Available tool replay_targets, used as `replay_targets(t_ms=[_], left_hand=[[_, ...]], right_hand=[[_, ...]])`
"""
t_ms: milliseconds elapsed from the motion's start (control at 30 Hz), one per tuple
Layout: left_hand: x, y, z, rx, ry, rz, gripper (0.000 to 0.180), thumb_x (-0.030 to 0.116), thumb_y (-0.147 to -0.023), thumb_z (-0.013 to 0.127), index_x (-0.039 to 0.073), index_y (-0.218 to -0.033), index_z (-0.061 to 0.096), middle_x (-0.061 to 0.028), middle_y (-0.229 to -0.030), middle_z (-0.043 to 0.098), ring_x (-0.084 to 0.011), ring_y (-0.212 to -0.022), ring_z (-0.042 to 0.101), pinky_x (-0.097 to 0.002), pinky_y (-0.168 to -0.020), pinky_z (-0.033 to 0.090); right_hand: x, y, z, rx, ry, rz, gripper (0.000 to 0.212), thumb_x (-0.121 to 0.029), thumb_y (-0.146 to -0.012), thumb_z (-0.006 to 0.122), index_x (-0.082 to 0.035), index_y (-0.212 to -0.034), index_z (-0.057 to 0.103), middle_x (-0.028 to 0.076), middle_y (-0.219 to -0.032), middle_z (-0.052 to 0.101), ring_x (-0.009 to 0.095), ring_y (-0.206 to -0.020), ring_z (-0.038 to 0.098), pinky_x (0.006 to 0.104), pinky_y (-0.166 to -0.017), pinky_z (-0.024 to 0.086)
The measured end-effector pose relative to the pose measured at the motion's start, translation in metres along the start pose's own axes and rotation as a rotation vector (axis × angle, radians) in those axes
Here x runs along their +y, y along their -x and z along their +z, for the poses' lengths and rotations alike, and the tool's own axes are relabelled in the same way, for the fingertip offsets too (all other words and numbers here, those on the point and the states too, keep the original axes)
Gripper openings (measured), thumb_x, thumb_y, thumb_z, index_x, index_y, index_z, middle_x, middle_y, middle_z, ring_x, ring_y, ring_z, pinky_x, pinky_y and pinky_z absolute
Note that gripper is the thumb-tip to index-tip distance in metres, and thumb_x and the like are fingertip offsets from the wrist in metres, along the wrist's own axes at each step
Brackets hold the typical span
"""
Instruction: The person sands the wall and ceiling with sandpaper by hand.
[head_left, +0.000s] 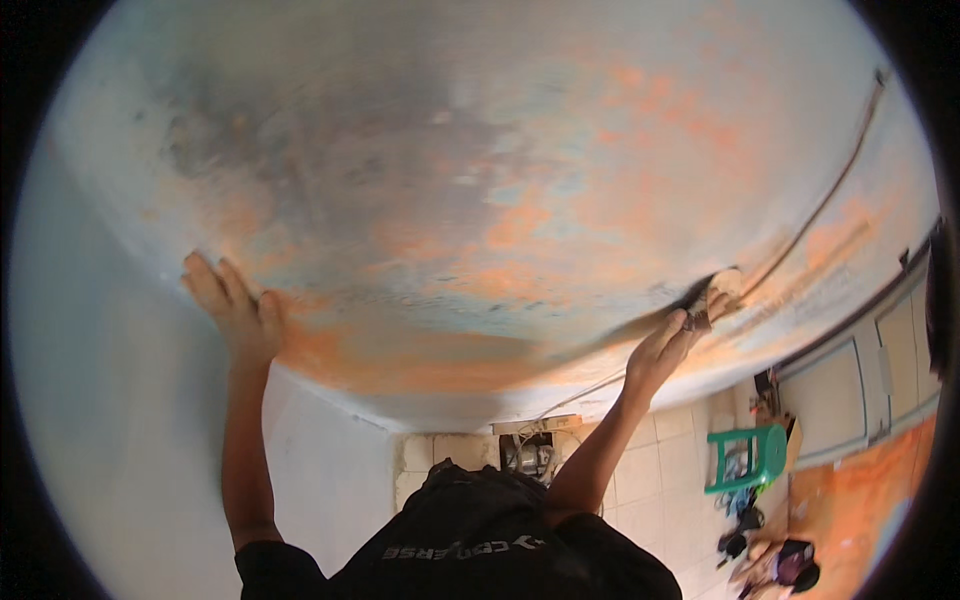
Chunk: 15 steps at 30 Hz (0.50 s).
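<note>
In front of me rises a wall [560,230] with patchy grey, orange and pale blue paint. High at the left, my left hand [245,315] rests on it by the corner, fingers stretched out and nothing in them. My right hand [655,355] is raised on the right and grips a folded piece of sandpaper [724,288], pale on one face and dark along its edge. The sandpaper lies against the wall, and its grit side is mostly hidden.
A dark cable [835,190] runs down the wall at the right. Below stand a green plastic stool [770,455] and, by the wall's foot, a metal appliance [527,457]. Assorted things [780,565] lie on the tiled floor [660,480]. A pale door [825,395] is at far right.
</note>
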<state>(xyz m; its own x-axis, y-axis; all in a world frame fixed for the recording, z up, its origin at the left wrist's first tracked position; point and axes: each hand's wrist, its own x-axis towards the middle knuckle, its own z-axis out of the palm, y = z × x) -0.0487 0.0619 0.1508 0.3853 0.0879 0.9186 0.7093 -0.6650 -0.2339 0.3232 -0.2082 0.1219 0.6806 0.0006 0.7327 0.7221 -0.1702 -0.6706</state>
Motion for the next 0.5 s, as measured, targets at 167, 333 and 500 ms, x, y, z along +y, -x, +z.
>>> replay_targets(t_ms=[167, 333, 500], left_hand=[[0.007, -0.006, -0.006, -0.086, -0.03, -0.002, 0.066, 0.036, -0.096, 0.031, -0.001, -0.142, 0.001, -0.0275, -0.146, -0.006, -0.0438, -0.135, -0.003, -0.056, -0.106, 0.001], [0.025, -0.001, -0.028, -0.246, -0.054, -0.114, 0.074, 0.042, -0.095, 0.033, 0.001, -0.141, -0.009, -0.0256, -0.145, -0.016, -0.041, -0.135, -0.012, -0.0532, -0.107, -0.001], [0.061, 0.0, -0.023, -0.378, 0.063, -0.399, 0.086, 0.048, -0.092, 0.039, 0.002, -0.14, -0.015, -0.0214, -0.143, -0.027, -0.0366, -0.135, -0.019, -0.0485, -0.108, 0.002]], right_hand=[[0.022, -0.007, -0.013, -0.052, 0.117, -0.03, 0.046, -0.014, -0.093, 0.036, -0.002, -0.137, 0.033, 0.02, -0.147, 0.017, 0.034, -0.137, 0.013, 0.0491, -0.11, 0.006], [0.023, -0.01, -0.023, -0.088, 0.134, -0.047, 0.047, -0.015, -0.093, 0.04, -0.005, -0.138, 0.033, 0.02, -0.146, 0.019, 0.037, -0.136, 0.015, 0.0542, -0.108, 0.007], [0.033, -0.011, -0.027, -0.166, 0.241, -0.013, 0.049, -0.018, -0.092, 0.041, -0.007, -0.139, 0.032, 0.021, -0.146, 0.02, 0.039, -0.135, 0.016, 0.0553, -0.107, 0.008]])
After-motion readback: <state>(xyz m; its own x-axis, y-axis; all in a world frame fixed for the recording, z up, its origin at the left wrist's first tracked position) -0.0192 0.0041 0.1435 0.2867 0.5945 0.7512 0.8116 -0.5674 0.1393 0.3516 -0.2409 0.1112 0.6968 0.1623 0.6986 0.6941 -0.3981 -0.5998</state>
